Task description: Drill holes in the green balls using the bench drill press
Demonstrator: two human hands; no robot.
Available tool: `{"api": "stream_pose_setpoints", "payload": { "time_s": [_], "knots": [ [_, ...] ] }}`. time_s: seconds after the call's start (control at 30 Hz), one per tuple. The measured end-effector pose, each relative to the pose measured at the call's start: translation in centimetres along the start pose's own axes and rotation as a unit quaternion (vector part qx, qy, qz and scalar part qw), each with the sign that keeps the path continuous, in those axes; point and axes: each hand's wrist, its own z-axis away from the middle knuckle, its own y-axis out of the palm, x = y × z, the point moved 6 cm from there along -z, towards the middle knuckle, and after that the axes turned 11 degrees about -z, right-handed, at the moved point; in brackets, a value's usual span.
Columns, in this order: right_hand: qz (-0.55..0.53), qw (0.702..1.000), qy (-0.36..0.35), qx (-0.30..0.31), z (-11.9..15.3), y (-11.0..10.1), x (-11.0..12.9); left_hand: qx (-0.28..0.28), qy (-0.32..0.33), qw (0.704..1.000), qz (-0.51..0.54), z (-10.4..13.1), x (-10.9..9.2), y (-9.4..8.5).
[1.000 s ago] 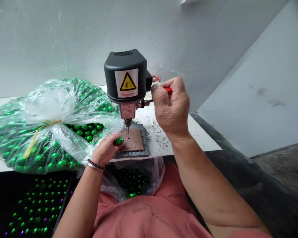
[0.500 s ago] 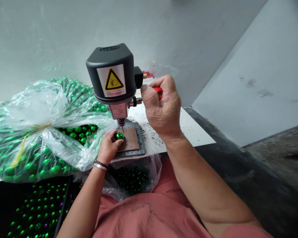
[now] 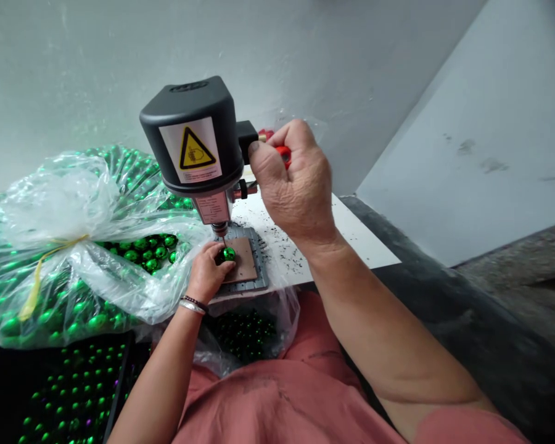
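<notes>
My left hand (image 3: pixel 209 271) pinches a shiny green ball (image 3: pixel 229 254) between thumb and fingers, over a brown board (image 3: pixel 245 262) on the grey base of a drill press. Directly above the ball is the thin drill bit (image 3: pixel 224 240); whether it touches the ball I cannot tell. My right hand (image 3: pixel 296 179) is closed round the red-ended handle (image 3: pixel 285 154) at the right side of the black drill head (image 3: pixel 194 135). A yellow warning sticker (image 3: pixel 196 148) is on the front of the head.
A big clear bag of green balls (image 3: pixel 55 259), tied with yellow string, lies left of the press. Dark shavings dot the white table (image 3: pixel 365 246). Below the table edge are an open bag of green pieces (image 3: pixel 247 333) and a dark tray of green balls (image 3: pixel 74 388).
The ball and my left hand have shifted slightly right, bringing the ball under the bit. The drill head appears further left in view, and my right hand is slightly further left and higher.
</notes>
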Motion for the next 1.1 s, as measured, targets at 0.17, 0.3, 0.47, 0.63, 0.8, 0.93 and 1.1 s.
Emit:
{"api": "stream_pose_setpoints", "payload": {
  "time_s": [0.17,0.3,0.47,0.63,0.8,0.93,1.1],
  "knots": [
    [0.000,1.000,-0.013,-0.007,0.7,-0.3,0.5,0.032,-0.025,0.999,-0.020,-0.1,0.2,0.1],
    [-0.001,0.999,-0.024,-0.027,2.9,-0.7,0.4,0.030,-0.012,0.999,-0.008,0.0,-0.2,-0.2],
    [0.028,0.996,-0.066,-0.061,5.2,-0.9,0.0,0.020,-0.009,1.000,0.017,0.1,-0.2,-0.3],
    [0.060,0.990,-0.093,-0.083,6.3,-0.9,-0.5,0.020,-0.007,1.000,-0.011,0.1,-0.4,-0.3],
    [0.088,0.986,-0.102,-0.102,7.2,-0.7,-0.8,0.020,-0.001,0.999,-0.036,0.1,-0.5,-0.3],
    [0.078,0.986,-0.095,-0.115,7.8,-0.5,-1.3,0.011,0.009,0.999,-0.036,0.1,-0.4,-0.3],
    [0.022,0.991,-0.069,-0.111,9.7,-0.3,-3.3,0.013,0.007,1.000,-0.023,0.2,-0.3,-0.2]
  ]
}}
